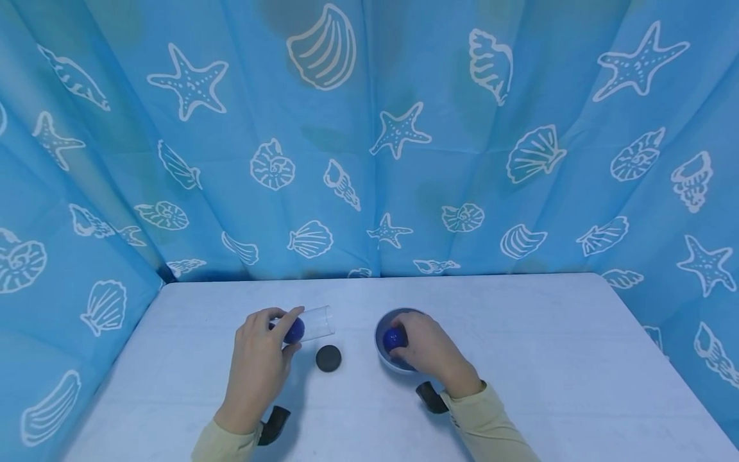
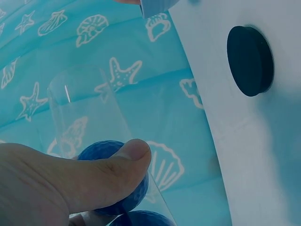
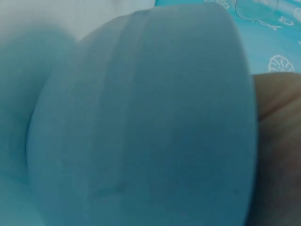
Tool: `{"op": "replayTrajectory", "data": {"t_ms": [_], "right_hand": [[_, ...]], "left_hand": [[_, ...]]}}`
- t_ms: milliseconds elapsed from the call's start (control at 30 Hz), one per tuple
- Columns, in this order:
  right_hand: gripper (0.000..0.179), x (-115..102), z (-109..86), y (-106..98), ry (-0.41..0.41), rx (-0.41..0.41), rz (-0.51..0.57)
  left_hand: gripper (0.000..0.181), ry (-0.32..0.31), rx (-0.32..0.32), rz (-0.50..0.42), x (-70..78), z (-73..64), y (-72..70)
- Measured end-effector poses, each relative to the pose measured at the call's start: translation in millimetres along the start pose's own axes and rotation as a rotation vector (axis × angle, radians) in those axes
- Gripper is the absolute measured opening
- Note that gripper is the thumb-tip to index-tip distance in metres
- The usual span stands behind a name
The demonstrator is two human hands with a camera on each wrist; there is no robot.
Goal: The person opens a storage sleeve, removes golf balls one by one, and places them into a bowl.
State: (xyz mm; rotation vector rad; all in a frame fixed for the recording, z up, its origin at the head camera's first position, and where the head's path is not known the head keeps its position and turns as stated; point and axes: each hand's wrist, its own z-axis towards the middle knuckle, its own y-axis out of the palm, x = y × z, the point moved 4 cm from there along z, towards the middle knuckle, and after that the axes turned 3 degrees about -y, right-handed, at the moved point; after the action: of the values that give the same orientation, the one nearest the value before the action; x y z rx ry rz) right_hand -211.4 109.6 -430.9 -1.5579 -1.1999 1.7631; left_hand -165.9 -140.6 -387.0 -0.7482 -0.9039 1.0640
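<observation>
Right hand (image 1: pixel 428 343): thumb and fingers curled round a blue ball (image 1: pixel 395 339) inside the bowl (image 1: pixel 394 364) — can't tell if it's off the bottom (right wrist view is mostly bowl wall). Left hand (image 1: pixel 260 353) grips a clear tube (image 1: pixel 319 323) on its side, thumb across one loaded ball (image 2: pixel 101 149), a second ball (image 2: pixel 143 219) just below that thumb.

Step in hand reads as taking a ball from bowl to tube. Next move would call for lifting past the rim, then across toward the tube end, which juts past the left fingertips.

Edges: bowl rim close round the right fingers; black cap (image 1: pixel 328 359) just beside the left fingertips, near side. Bare table (image 1: pixel 358 410) between the hands — decent room, also beyond both sets of fingertips.
</observation>
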Motion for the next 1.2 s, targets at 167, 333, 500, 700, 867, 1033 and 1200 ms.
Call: {"op": "replayTrajectory", "data": {"t_ms": [167,333,500,700,867,1033,1200], "right_hand": [[0.045,-0.5,-0.4,-1.0,0.001,-0.002,-0.005],[0.046,-3.3,-1.4,-2.2,0.011,-0.003,-0.002],[0.049,-4.4,-0.9,-2.6,0.026,-0.001,0.012],[0.050,-3.6,-2.0,-3.1,0.031,0.010,0.039],[0.051,-4.7,-3.5,-2.8,0.043,0.020,0.053],[0.051,-6.1,-5.4,-4.9,0.038,0.043,0.064],[0.048,-8.1,-7.5,-11.6,-0.001,0.095,0.080]], "left_hand": [[0.059,0.004,0.004,0.002,-0.1,-0.2,0.7],[0.060,0.003,0.004,0.005,-0.3,-0.9,1.0],[0.061,0.003,0.007,0.004,0.0,-0.7,0.4],[0.061,0.003,0.008,0.006,-0.3,-0.6,0.2],[0.061,0.006,0.011,0.004,-0.2,-0.6,-0.3],[0.061,0.014,0.020,0.003,-0.3,-0.6,-1.5],[0.061,0.025,0.028,-0.002,-0.2,-0.1,-1.9]]}}
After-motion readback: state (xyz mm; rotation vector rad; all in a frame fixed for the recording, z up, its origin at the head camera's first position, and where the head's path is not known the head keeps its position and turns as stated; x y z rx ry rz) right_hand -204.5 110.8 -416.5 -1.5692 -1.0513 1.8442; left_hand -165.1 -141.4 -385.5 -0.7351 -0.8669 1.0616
